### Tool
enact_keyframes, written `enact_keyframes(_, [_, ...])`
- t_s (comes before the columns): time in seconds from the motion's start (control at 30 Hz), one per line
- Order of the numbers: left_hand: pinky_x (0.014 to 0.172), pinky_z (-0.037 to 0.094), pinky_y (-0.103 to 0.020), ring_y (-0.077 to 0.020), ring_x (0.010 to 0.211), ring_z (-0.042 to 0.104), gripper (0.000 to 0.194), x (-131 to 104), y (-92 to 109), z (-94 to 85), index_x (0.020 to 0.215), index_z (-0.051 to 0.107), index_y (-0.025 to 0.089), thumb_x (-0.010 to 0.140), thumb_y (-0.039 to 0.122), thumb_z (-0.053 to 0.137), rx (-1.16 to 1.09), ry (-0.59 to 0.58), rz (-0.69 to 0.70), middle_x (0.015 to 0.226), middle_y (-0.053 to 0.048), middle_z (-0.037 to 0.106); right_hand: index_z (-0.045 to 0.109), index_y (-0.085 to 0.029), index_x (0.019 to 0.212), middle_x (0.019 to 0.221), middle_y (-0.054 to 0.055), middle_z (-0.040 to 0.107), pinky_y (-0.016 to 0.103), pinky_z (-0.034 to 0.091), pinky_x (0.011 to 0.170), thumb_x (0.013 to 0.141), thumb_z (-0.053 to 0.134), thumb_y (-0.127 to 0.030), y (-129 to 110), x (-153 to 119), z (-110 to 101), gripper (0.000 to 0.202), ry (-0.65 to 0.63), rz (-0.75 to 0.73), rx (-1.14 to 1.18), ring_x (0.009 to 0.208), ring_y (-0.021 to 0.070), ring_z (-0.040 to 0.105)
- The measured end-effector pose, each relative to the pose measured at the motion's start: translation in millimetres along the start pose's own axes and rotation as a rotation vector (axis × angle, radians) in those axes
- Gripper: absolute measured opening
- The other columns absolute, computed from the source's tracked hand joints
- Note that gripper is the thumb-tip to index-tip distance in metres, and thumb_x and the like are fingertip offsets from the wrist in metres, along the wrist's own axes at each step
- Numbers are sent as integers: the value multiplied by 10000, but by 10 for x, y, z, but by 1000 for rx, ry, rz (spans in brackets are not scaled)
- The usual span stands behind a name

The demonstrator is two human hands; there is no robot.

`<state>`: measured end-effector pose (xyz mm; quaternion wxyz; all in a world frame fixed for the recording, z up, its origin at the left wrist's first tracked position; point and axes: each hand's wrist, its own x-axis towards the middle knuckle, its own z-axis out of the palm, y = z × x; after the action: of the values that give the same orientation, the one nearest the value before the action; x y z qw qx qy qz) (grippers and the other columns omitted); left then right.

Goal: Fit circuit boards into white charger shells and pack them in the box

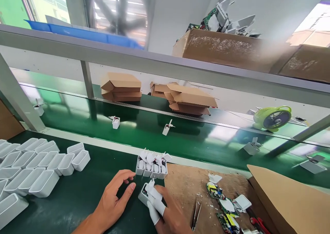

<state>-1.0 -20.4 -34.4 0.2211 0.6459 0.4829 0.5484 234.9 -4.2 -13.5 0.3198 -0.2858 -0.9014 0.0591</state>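
My right hand, with white covers on some of its fingers, grips a white charger housing just above the green bench. A white plug piece stands at the housing's open top, partly hidden by my fingers. My left hand is bare and empty, its thumb and fingers apart, a little to the left of that housing. Right behind both hands, several filled charger housings stand in a row with their plug pieces resting on top. Empty white housings are lined up open side up on the left.
A cardboard sheet holds tweezers and circuit boards. An open carton stands right. Beyond runs a green belt carrying spaced chargers. A shelf crosses above; a green fan sits behind.
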Motion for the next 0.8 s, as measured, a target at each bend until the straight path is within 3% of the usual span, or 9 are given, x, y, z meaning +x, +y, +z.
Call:
enact_keyframes(0.1, [853, 610, -315, -192, 945, 704, 177, -17, -2, -21, 1201, 672, 246, 1057, 269, 571, -7, 0, -21, 1134, -74, 695, 535, -258, 1455, 1263, 155, 675, 365, 636, 917, 933, 476, -23, -31, 10, -27, 575, 19, 32, 74, 1124, 265, 698])
enact_keyframes(0.27, [869, 625, -338, -201, 958, 699, 220, -65, -24, 1, 1264, 639, 264, 1051, 282, 587, -4, -59, 27, 1161, -78, 682, 628, -243, 1356, 1170, 126, 710, 387, 652, 869, 860, 485, -14, -12, -98, 115, 565, -55, 84, 109, 1008, 267, 713])
enact_keyframes(0.33, [894, 645, -373, -229, 992, 711, 427, -115, -34, 48, 1359, 591, 285, 964, 351, 740, 1, -132, 69, 1235, -92, 666, 616, -252, 1379, 1231, 125, 703, 383, 640, 918, 843, 506, -8, 6, -143, 166, 599, 7, 74, 142, 1077, 268, 710])
enact_keyframes(0.4, [947, 649, -432, -292, 1092, 712, 831, -178, -32, 108, 1491, 485, 298, 788, 399, 917, 8, -212, 91, 1342, -127, 621, 600, -282, 1404, 1280, 113, 698, 368, 622, 968, 870, 541, -24, 6, -167, 196, 596, 93, 93, 232, 1140, 257, 705])
enact_keyframes(0.47, [1002, 631, -469, -343, 1208, 685, 1025, -235, -15, 168, 1584, 372, 297, 738, 342, 949, 12, -261, 101, 1419, -162, 569, 606, -306, 1404, 1320, 106, 695, 356, 625, 962, 933, 604, -109, -25, -163, 210, 510, 168, 236, 440, 1154, 248, 711])
enact_keyframes(0.57, [1058, 591, -499, -364, 1292, 646, 895, -282, 34, 233, 1615, 304, 290, 870, 262, 799, -24, -190, 174, 1440, -181, 555, 699, -269, 1299, 1263, 118, 742, 400, 641, 910, 932, 758, -372, -128, -114, 207, 386, 190, 610, 907, 1093, 285, 741])
enact_keyframes(0.67, [1036, 596, -501, -363, 1234, 676, 779, -281, 74, 271, 1595, 325, 283, 944, 397, 736, -67, -65, 267, 1383, -171, 609, 773, -214, 1166, 1056, 112, 801, 461, 626, 898, 827, 857, -533, -262, -45, 189, 473, 176, 863, 1295, 1038, 326, 750])
enact_keyframes(0.8, [944, 628, -423, -316, 1114, 712, 749, -266, 99, 286, 1570, 389, 280, 964, 615, 674, -84, -41, 294, 1297, -147, 664, 793, -182, 1080, 929, 105, 802, 453, 618, 864, 804, 873, -538, -435, 40, 163, 458, 234, 986, 1540, 980, 320, 751])
